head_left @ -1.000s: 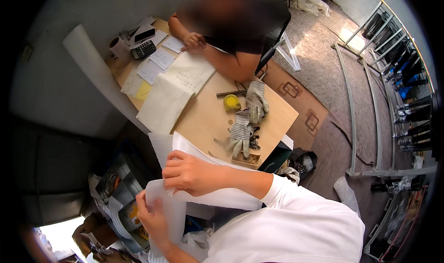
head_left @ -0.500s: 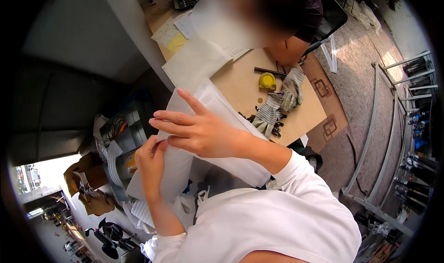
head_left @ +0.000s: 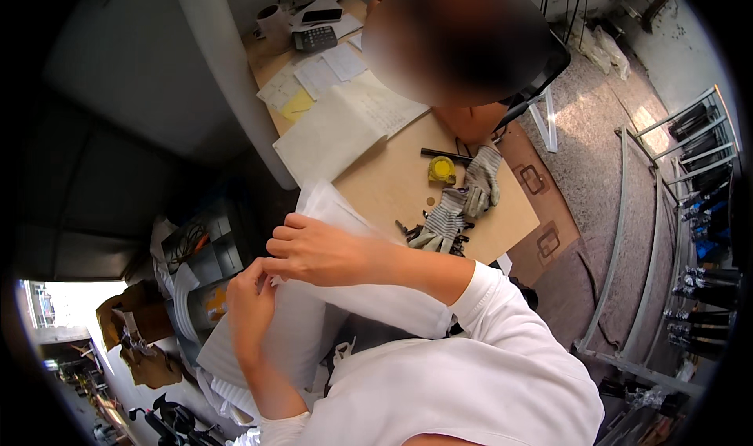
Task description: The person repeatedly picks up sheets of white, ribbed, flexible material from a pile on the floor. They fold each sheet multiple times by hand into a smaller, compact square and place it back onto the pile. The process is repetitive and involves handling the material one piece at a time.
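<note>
Thin white foam sheeting (head_left: 337, 203), soft and slightly see-through, hangs in layers in front of my body. At its edge my left hand (head_left: 251, 309) has its fingers bent in a pinch on the sheet. Close against it, my right hand (head_left: 318, 251) curls its fingers over the same edge, the two sets of fingertips nearly touching. One length of the foam runs below my right forearm, and another drops down beside my left wrist. The exact fingertip contact is partly hidden by the knuckles.
Beyond the foam, a wooden table (head_left: 502, 222) holds an open notebook (head_left: 337, 128), a yellow tape measure (head_left: 441, 170), striped work gloves (head_left: 481, 181) and a calculator (head_left: 315, 39). A person sits across it. Metal racks (head_left: 620, 242) stand right; a torn cardboard box (head_left: 141, 336) lies left.
My right hand's fingers were stretched and spread; now they are curled in on the foam beside my left hand. The foam's upper part has dropped lower, and the view has shifted a little.
</note>
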The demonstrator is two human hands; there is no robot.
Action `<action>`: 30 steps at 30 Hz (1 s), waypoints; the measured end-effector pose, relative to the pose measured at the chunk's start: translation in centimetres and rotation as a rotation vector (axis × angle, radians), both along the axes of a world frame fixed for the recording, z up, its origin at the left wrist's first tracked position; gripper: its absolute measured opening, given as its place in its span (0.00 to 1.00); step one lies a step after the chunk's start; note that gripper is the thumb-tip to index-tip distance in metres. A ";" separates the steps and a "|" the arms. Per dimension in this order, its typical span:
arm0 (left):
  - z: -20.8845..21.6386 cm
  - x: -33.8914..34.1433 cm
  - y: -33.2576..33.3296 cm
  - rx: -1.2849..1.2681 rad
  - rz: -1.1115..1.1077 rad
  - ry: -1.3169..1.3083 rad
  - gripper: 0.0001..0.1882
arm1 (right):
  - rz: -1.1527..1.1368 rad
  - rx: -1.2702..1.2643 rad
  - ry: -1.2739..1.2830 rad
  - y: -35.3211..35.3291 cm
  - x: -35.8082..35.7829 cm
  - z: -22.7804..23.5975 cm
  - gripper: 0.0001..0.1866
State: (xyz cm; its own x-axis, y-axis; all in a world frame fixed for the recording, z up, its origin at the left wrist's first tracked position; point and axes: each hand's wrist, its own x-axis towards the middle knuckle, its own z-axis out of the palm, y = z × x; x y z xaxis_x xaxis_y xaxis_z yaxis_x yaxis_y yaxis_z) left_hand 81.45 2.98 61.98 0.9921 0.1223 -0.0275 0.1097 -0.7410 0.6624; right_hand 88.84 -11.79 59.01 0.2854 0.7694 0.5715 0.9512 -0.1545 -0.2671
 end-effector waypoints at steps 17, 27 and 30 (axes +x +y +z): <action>0.5 -3.6 1.2 -0.311 0.077 -0.188 0.14 | -0.005 0.407 -0.160 1.6 -3.5 1.3 0.08; 0.4 -2.7 18.3 0.269 0.454 -0.605 0.13 | 0.199 -0.059 0.181 -3.0 -6.4 -1.5 0.08; 0.4 -6.2 29.9 0.477 0.709 -0.685 0.13 | 0.172 -0.545 0.464 -8.1 -5.7 -4.1 0.09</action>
